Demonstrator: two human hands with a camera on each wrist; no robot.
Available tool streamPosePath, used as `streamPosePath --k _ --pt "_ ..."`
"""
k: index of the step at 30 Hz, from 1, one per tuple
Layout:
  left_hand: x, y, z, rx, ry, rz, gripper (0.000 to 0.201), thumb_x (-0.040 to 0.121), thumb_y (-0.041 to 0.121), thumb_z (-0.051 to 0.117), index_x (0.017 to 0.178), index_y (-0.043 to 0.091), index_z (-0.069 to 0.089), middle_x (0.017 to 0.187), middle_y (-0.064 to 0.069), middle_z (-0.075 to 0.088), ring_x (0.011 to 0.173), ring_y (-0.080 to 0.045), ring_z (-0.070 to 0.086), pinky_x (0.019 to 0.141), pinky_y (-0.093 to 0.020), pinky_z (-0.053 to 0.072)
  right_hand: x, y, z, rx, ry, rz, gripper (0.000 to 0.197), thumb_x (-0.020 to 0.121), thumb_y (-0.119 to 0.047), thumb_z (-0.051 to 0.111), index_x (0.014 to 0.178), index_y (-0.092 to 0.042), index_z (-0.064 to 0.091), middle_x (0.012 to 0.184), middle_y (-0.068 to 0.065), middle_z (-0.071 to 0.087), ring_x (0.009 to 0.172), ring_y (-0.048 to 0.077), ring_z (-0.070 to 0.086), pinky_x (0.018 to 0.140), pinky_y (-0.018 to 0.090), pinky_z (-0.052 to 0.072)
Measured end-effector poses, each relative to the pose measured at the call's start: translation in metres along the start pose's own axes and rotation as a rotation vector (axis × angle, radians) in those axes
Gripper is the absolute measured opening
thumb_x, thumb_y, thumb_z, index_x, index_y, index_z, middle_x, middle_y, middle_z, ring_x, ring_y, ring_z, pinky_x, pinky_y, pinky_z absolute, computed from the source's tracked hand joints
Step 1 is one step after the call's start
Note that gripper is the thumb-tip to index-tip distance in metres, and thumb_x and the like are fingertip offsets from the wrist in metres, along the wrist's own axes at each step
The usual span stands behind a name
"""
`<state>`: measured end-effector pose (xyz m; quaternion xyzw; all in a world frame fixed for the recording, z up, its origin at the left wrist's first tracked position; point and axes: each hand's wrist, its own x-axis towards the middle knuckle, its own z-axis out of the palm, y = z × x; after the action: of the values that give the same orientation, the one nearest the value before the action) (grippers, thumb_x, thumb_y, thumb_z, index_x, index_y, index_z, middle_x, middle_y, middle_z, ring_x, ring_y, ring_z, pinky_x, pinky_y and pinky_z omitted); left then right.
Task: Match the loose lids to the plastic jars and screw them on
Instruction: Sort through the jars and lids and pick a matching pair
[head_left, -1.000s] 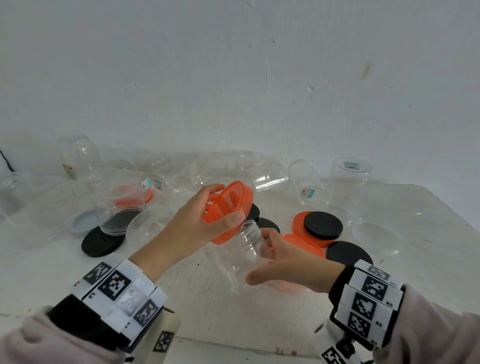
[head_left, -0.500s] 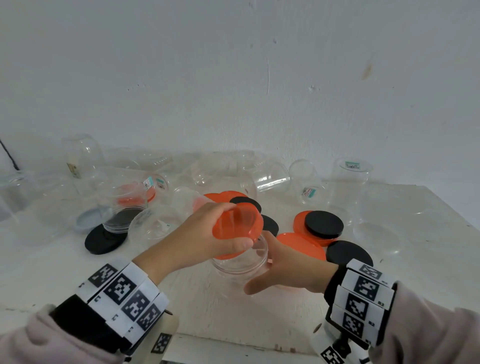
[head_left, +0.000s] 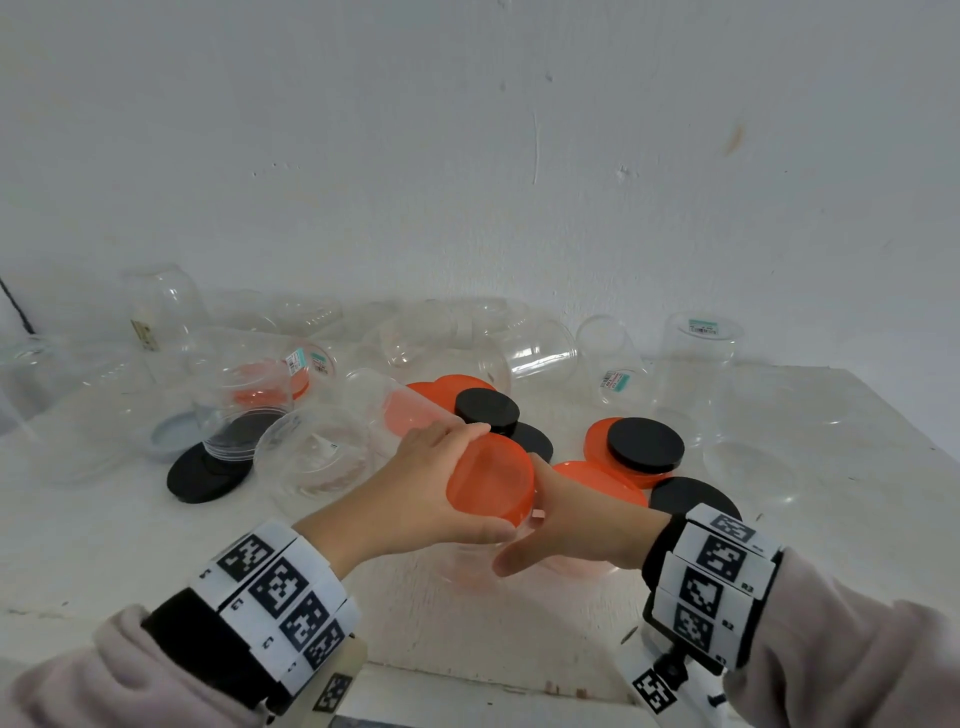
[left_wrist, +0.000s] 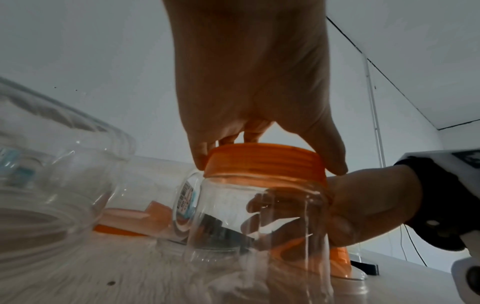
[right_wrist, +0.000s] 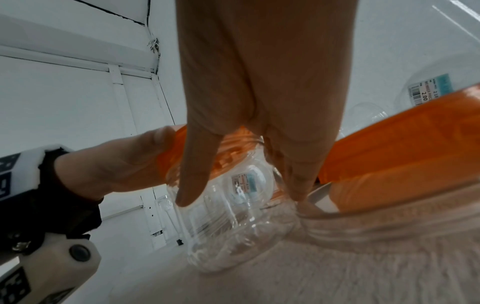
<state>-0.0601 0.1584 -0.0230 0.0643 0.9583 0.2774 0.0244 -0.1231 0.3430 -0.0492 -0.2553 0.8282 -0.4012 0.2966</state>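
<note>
A small clear plastic jar (head_left: 467, 566) stands upright on the white table near its front edge. An orange lid (head_left: 504, 467) sits on its mouth. My left hand (head_left: 467, 480) grips the lid's rim from above, thumb on the near side and fingers on the far side. In the left wrist view the lid (left_wrist: 262, 162) caps the jar (left_wrist: 254, 216) squarely. My right hand (head_left: 524, 525) wraps the jar's body from the right, and its fingers (right_wrist: 192, 174) curl round the clear jar wall (right_wrist: 233, 226). I cannot tell whether the threads have caught.
Loose orange lids (head_left: 597, 478) and black lids (head_left: 644, 444) lie just behind and right of my hands. Several clear jars (head_left: 696, 358) stand or lie along the back wall. Another jar (head_left: 311, 452) lies on its side at the left, beside a black lid (head_left: 205, 475).
The jar went from tilted in my right hand to standing upright on the table. My left hand brought the orange lid down from above and set it on the jar's mouth.
</note>
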Motion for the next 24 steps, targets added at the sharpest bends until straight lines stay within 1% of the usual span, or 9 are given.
streamPosePath --k 2,5,8,12,14,16,17,22,24 --pt "0.0 -0.001 0.001 -0.015 0.006 0.0 0.105 0.066 0.064 0.074 0.149 0.04 0.014 0.149 0.018 0.018 0.137 -0.004 0.015 0.109 -0.026 0.024 0.0 0.001 0.0 0.001 0.002 0.004 0.1 0.065 -0.023 0.09 0.142 -0.034 0.027 0.126 -0.014 0.053 0.117 0.01 0.051 0.103 0.033 0.042" --pt "0.0 -0.003 0.004 -0.027 0.026 0.024 0.109 0.065 0.064 0.075 0.15 0.04 0.012 0.149 0.022 0.018 0.132 0.005 0.013 0.105 -0.021 0.021 0.001 0.002 -0.001 -0.002 0.002 0.015 0.101 0.064 -0.023 0.09 0.142 -0.034 0.026 0.123 -0.015 0.054 0.114 0.006 0.052 0.098 0.029 0.043" --pt "0.0 -0.006 0.007 -0.059 0.025 0.024 0.117 0.06 0.068 0.076 0.15 0.042 0.005 0.139 0.028 0.016 0.126 0.01 0.013 0.105 -0.021 0.021 -0.001 0.0 -0.006 0.004 -0.014 0.016 0.111 0.064 -0.022 0.09 0.146 -0.034 0.017 0.129 -0.013 0.052 0.12 0.009 0.05 0.104 0.031 0.04" --pt "-0.004 -0.017 0.008 -0.167 0.009 0.025 0.128 0.053 0.071 0.078 0.151 0.04 0.002 0.152 0.025 0.011 0.14 0.001 0.016 0.114 -0.029 0.026 -0.006 -0.009 -0.02 -0.01 -0.036 -0.042 0.123 0.063 -0.026 0.091 0.151 -0.038 0.006 0.15 -0.013 0.029 0.137 0.007 0.032 0.113 0.028 0.029" --pt "-0.008 -0.024 0.008 -0.27 0.008 0.026 0.121 0.053 0.065 0.083 0.147 0.045 0.01 0.149 0.026 0.019 0.135 0.006 0.026 0.107 -0.02 0.034 -0.007 -0.016 -0.026 -0.046 -0.028 -0.075 0.122 0.064 -0.029 0.091 0.152 -0.037 0.007 0.151 -0.014 0.024 0.14 0.005 0.025 0.114 0.028 0.027" --pt "-0.011 -0.03 0.01 -0.398 0.004 0.036 0.105 0.057 0.052 0.088 0.134 0.059 0.017 0.138 0.035 0.026 0.122 0.02 0.033 0.093 -0.005 0.039 -0.008 -0.023 -0.028 -0.11 -0.022 -0.102 0.119 0.065 -0.034 0.09 0.151 -0.038 0.008 0.147 -0.017 0.024 0.138 0.003 0.025 0.112 0.027 0.028" --pt "-0.012 -0.033 0.01 -0.461 -0.003 0.032 0.101 0.058 0.046 0.089 0.129 0.062 0.019 0.135 0.037 0.027 0.118 0.023 0.036 0.089 -0.003 0.04 -0.009 -0.027 -0.028 -0.155 -0.024 -0.111 0.117 0.065 -0.037 0.089 0.15 -0.039 0.009 0.142 -0.019 0.024 0.135 0.002 0.027 0.108 0.024 0.029" --pt "-0.012 -0.042 0.016 -0.614 -0.051 0.038 0.105 0.063 0.03 0.09 0.133 0.062 0.018 0.137 0.03 0.032 0.115 0.017 0.046 0.087 -0.007 0.044 -0.006 -0.044 -0.022 -0.317 -0.011 -0.149 0.108 0.067 -0.043 0.086 0.147 -0.046 0.013 0.136 -0.027 0.024 0.127 -0.001 0.031 0.099 0.018 0.032" --pt "-0.011 -0.044 0.016 -0.641 -0.055 0.037 0.104 0.064 0.026 0.09 0.129 0.064 0.017 0.136 0.028 0.033 0.112 0.016 0.048 0.084 -0.006 0.045 -0.005 -0.048 -0.018 -0.356 -0.016 -0.161 0.103 0.068 -0.041 0.086 0.145 -0.045 0.017 0.138 -0.026 0.024 0.127 -0.001 0.03 0.101 0.019 0.033"
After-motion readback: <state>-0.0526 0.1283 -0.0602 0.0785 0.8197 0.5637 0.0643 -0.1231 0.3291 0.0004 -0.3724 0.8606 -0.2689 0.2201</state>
